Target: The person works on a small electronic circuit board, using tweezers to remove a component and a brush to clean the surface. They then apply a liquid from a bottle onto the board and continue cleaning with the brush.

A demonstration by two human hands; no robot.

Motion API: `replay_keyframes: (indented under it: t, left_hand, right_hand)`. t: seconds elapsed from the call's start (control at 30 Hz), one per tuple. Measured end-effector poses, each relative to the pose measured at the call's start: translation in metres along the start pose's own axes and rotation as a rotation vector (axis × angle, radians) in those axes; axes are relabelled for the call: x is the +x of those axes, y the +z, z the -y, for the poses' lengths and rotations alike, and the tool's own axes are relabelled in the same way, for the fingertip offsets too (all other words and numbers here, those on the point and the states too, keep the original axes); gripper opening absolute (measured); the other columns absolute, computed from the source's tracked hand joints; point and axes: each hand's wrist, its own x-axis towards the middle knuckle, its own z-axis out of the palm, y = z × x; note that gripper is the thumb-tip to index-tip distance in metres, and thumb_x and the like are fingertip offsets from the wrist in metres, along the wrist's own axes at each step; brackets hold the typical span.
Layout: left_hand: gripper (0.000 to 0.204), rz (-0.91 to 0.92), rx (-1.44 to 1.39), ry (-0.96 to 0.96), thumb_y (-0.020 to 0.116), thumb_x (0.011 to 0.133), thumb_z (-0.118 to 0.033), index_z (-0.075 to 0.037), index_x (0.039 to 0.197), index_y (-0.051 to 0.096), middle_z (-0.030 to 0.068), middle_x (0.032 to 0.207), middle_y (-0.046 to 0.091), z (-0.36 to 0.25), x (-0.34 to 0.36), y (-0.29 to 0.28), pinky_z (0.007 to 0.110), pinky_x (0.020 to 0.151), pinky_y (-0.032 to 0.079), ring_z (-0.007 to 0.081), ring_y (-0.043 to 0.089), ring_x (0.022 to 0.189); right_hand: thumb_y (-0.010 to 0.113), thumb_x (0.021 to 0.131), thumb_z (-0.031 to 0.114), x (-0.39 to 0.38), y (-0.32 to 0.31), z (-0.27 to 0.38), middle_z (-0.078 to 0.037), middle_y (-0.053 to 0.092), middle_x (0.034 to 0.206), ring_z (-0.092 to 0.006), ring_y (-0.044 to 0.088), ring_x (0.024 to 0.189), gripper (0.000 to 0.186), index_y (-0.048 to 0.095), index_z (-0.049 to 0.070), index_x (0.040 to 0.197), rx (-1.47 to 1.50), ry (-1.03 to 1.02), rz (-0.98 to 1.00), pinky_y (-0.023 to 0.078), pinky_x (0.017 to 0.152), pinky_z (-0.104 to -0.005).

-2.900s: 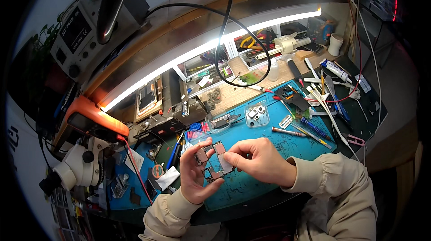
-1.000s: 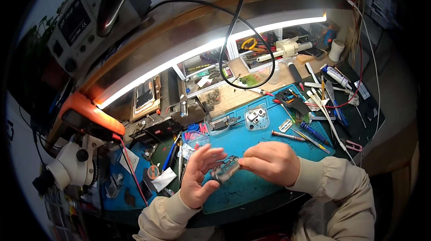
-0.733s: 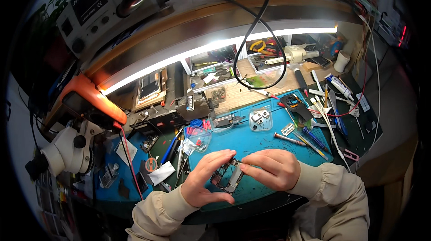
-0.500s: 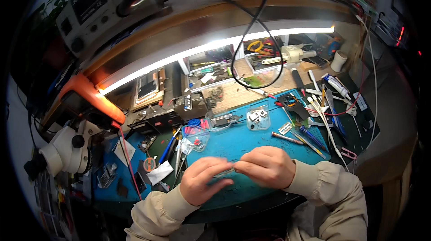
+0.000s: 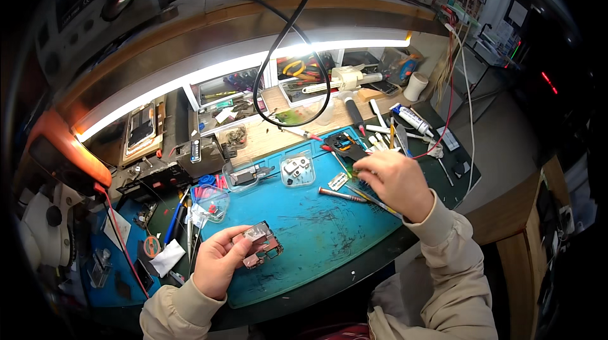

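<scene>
Your left hand (image 5: 218, 264) has its grip closed around a small circuit board assembly (image 5: 258, 245) — thumb on top, fingers underneath — and it sits low over the near-left part of the blue mat (image 5: 316, 226) on the desk. Your right hand (image 5: 396, 178) is well apart, up at the mat's far-right edge among the loose tools (image 5: 361, 194); its fingers are pinched narrow, but I can't tell what's in them. Two clear trays (image 5: 297, 169) sit between the hands, further back.
</scene>
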Motion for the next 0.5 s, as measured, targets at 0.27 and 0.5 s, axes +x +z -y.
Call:
replay_keyframes:
  t: [0.27, 0.5]
  left_hand:
    - [0.04, 0.081, 0.077, -0.036, 0.062, 0.109, -0.005, 0.008, 0.146, 0.056, 0.0124, 0.123, 0.073, 0.005, -0.001, -0.002, 0.033, 0.094, 0.062, 0.0196, 0.073, 0.115]
    - [0.036, 0.109, 0.073, -0.018, 0.069, 0.105, -0.004, 0.002, 0.139, 0.057, 0.0114, 0.12, 0.075, 0.004, -0.005, -0.003, 0.028, 0.084, 0.059, 0.0113, 0.07, 0.097]
  right_hand:
    - [0.075, 0.094, 0.018, 0.016, -0.013, -0.005, -0.007, 0.075, 0.09, -0.029, 0.074, 0.086, 0.007, 0.075, 0.012, 0.095, -0.107, 0.059, -0.13, 0.058, 0.074, -0.0407]
    - [0.08, 0.089, 0.02, -0.024, 0.012, 0.01, -0.007, 0.076, 0.095, -0.0284, 0.073, 0.088, 0.017, 0.076, 0.011, 0.103, -0.142, -0.011, 0.142, 0.058, 0.077, -0.0405]
